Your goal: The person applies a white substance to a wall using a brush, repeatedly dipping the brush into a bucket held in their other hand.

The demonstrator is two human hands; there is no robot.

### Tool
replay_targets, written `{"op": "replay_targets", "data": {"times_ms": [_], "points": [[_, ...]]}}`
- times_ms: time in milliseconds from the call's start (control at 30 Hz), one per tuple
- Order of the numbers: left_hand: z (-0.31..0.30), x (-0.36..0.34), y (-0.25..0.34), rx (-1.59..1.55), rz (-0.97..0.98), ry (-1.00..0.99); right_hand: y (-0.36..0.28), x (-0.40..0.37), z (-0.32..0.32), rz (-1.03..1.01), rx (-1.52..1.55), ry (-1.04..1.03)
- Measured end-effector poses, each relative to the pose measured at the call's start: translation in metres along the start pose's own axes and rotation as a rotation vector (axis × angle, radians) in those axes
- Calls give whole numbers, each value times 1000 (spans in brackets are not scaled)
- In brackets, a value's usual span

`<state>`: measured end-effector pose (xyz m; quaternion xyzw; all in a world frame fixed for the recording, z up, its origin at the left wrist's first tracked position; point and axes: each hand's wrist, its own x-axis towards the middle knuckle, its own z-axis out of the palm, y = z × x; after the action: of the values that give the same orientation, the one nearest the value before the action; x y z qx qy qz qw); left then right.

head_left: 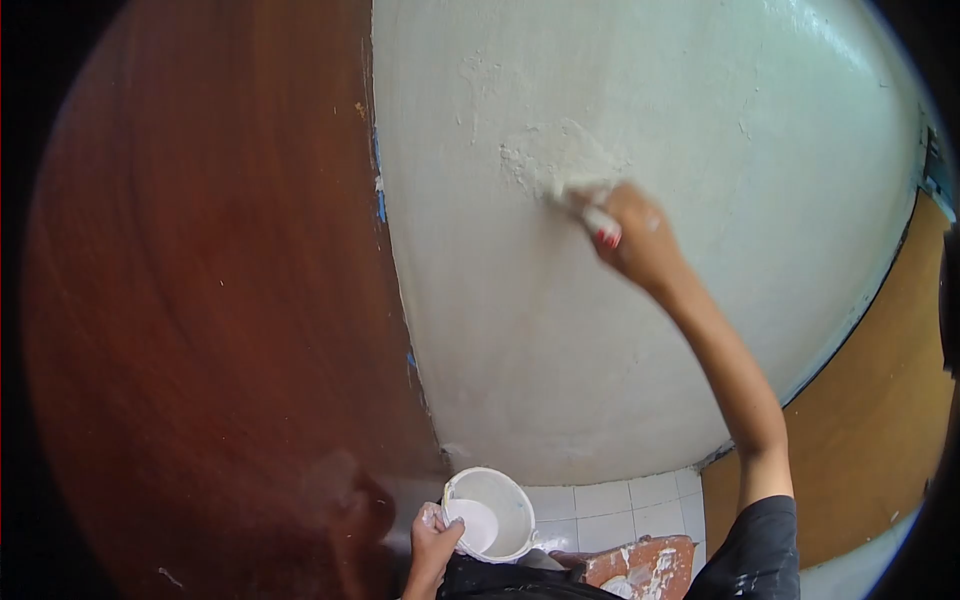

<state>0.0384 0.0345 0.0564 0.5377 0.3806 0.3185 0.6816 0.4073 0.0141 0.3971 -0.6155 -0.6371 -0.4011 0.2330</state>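
Note:
My right hand (640, 240) is raised to the pale wall (560, 350), closed around a paintbrush (604, 228) with a pale handle that has a red mark near its end. Motion blurs the brush head, which is at the lower edge of a rough, flaking patch (560, 150). Low in the view, my left hand (432, 540) grips the rim of a white bucket (515, 500), thumb over the edge. White paint (472, 525) lies inside it. Dried white smears mark the fingers of my left hand.
A dark red-brown glossy panel (220, 250) fills the left side, with blue and white specks along its edge. On the right stands a yellow-brown panel (870, 400). Below are white floor tiles (600, 500) and a paint-splattered reddish-brown surface (650, 565) near my body.

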Motion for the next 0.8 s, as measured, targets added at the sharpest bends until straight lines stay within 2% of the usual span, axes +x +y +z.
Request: {"op": "replay_targets", "data": {"times_ms": [67, 167, 333, 400, 500, 633, 733, 800], "points": [[-3, 1, -11, 6, -10, -2, -5, 36, -26, -57, -154, 176], [-1, 0, -5, -10, -17, 13, -7, 26, -14, -44, -265, 187], [-3, -1, -13, -53, 9, 37, -48, -125, 104, -172, -203, -31], [-1, -1, -7, -46, -5, 38, -76, -173, 131, -32, -44, -185], [-1, 1, -9, -48, 23, 52, -93, -206, 144, 135, 172, -436], [5, -3, 5, -37, 79, 55, -94, -220, 139, 305, 258, -224], [13, -6, 21, -34, 104, 34, -119, -213, 100, 1047, 866, -60], [25, -8, 38, -73, 153, 34, -139, -211, 70, 1274, 1124, 73]]}}
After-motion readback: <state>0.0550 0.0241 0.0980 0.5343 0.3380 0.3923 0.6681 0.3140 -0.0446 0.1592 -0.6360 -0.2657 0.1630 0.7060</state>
